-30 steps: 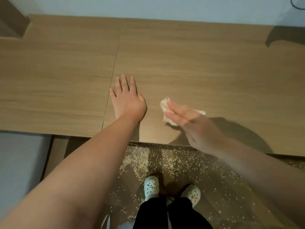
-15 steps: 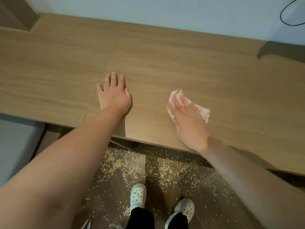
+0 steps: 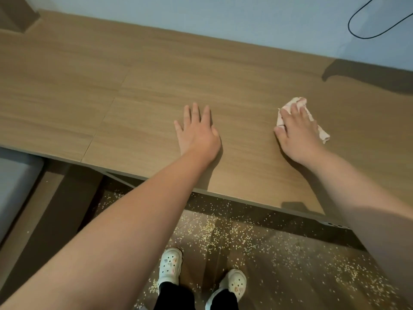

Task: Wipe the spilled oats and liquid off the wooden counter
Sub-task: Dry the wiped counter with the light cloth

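Note:
My right hand [image 3: 299, 135] lies palm down on a crumpled white and pink cloth [image 3: 292, 103] and presses it onto the wooden counter [image 3: 156, 81]. The cloth sticks out past my fingertips and beyond the hand's right side. My left hand [image 3: 197, 133] rests flat on the counter with fingers apart, holding nothing, about a hand's width left of the cloth. I see no oats or liquid on the counter top. Spilled oats [image 3: 223, 233] are scattered over the dark floor below the counter's front edge.
A seam [image 3: 105, 115] splits the counter left of my left hand. A pale wall runs behind the counter, with a black cable [image 3: 366, 23] looping at the upper right. My feet in white clogs [image 3: 169, 266] stand among the oats. A grey surface [image 3: 13, 182] lies lower left.
My right hand has slid the cloth to the right and farther back across the counter. The left hand stays flat on the wood. The view has shifted left.

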